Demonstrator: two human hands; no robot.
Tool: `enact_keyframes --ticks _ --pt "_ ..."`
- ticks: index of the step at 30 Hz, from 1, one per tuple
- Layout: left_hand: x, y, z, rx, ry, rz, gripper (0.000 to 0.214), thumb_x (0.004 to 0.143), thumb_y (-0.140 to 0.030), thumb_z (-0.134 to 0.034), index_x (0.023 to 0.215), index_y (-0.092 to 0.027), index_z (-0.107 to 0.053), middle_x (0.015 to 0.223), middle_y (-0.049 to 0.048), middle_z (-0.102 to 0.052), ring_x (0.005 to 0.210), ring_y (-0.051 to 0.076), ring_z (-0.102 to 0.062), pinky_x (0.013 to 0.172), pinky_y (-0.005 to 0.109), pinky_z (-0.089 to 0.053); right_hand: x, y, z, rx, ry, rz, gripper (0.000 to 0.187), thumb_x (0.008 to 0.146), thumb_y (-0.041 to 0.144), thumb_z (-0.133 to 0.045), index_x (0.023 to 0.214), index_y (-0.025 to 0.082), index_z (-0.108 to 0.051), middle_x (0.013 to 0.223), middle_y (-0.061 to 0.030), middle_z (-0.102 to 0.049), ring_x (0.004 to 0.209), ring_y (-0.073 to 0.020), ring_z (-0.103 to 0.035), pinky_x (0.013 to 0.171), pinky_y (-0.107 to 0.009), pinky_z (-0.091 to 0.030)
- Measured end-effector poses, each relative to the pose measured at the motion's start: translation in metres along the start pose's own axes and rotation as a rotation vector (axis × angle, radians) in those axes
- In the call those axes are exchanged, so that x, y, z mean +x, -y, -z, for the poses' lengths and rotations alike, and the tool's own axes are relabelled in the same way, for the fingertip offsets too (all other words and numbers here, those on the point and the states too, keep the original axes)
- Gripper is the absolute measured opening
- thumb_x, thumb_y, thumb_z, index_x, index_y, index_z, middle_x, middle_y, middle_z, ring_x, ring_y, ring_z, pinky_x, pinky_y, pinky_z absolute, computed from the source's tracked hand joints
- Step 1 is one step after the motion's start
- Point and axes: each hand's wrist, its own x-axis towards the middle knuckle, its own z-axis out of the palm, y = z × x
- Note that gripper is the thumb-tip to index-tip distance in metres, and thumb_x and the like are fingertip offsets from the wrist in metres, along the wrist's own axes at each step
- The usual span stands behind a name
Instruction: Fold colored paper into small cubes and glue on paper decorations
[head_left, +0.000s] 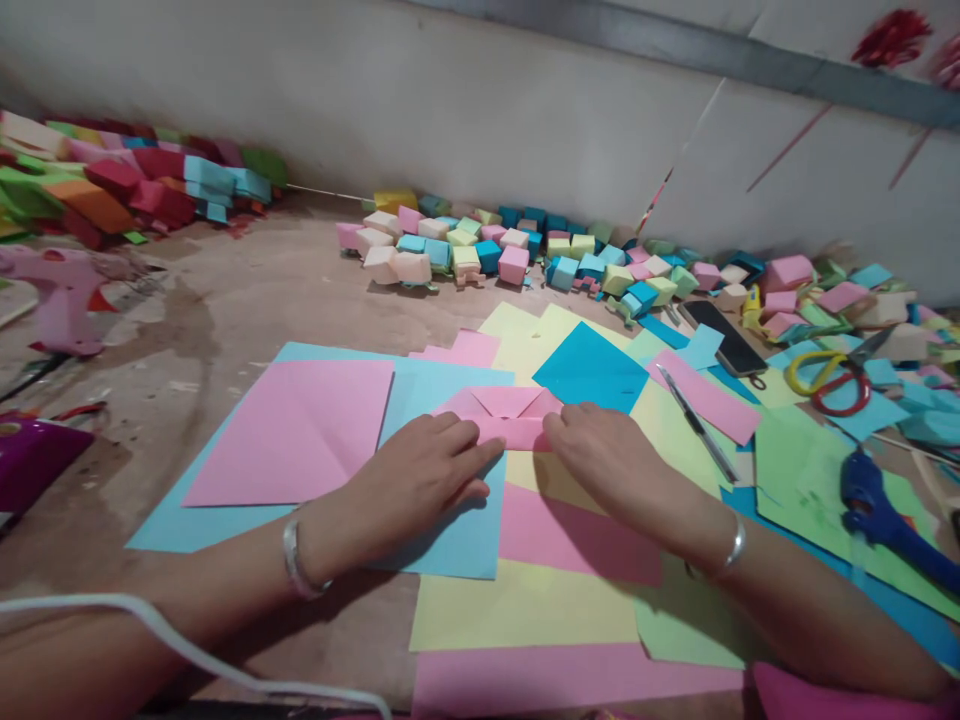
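Note:
A pink paper (507,432), folded into a narrow strip with slanted flaps at its top, lies on the sheets in front of me. At its left end my left hand (431,465) presses down with curled fingers, the index finger along the lower edge. My right hand (604,455) pinches the right end, its fingertips closed on the fold. Beneath and around it are a light blue sheet (450,545), a yellow sheet (525,605) and a dark blue square (592,368). To the left, a flat pink square (300,430) rests on the light blue sheet.
Small paper cubes (514,262) line the wall, with a colourful paper heap (150,180) at left. A pink glue gun (64,295) stands left. On the right are a pen (697,425), phone (724,338), scissors (832,380) and blue glue gun (892,515). A white cable (187,650) crosses my left forearm.

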Motion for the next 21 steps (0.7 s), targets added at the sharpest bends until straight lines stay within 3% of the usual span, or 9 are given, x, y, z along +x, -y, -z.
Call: enact_keyframes --ticks 3,7,16,21 --pt "0.002 0.0 -0.005 0.032 0.006 0.005 0.036 0.092 -0.038 -0.053 0.123 -0.019 -0.053 0.095 0.0049 -0.058 0.084 0.022 -0.051 0.072 0.035 -0.039 -0.006 0.016 -0.009 -0.029 -0.125 0.085 0.018 0.082 0.001 -0.045 0.084 0.014 -0.058 0.078 -0.0085 -0.059 0.068 -0.0179 -0.046 0.054 -0.032 -0.014" --pt "0.003 0.0 -0.007 0.109 0.009 -0.002 0.033 0.091 -0.037 -0.056 0.119 -0.019 -0.055 0.096 0.0052 -0.058 0.086 0.023 -0.052 0.073 0.036 -0.039 -0.008 0.029 -0.027 -0.07 -0.263 0.206 0.025 0.084 0.004 -0.044 0.103 0.012 -0.058 0.081 -0.0084 -0.058 0.068 -0.0188 -0.045 0.055 -0.033 -0.014" --pt "0.002 -0.003 -0.006 0.172 -0.011 -0.023 0.019 0.093 -0.026 -0.053 0.104 -0.014 -0.063 0.089 0.0067 -0.061 0.081 0.024 -0.056 0.07 0.038 -0.042 -0.019 0.037 -0.034 -0.205 -0.16 0.14 0.008 0.072 0.007 -0.053 0.071 0.014 -0.058 0.071 -0.0092 -0.056 0.058 -0.0161 -0.043 0.054 -0.032 -0.018" --pt "-0.001 0.006 -0.013 0.111 -0.128 -0.031 0.022 0.095 -0.025 -0.046 0.093 -0.014 -0.065 0.079 0.006 -0.058 0.072 0.023 -0.055 0.063 0.036 -0.042 -0.023 0.037 -0.036 -0.282 -0.048 -0.013 0.015 0.065 0.001 -0.057 0.06 0.014 -0.053 0.061 -0.0072 -0.053 0.056 -0.0142 -0.043 0.052 -0.028 -0.021"
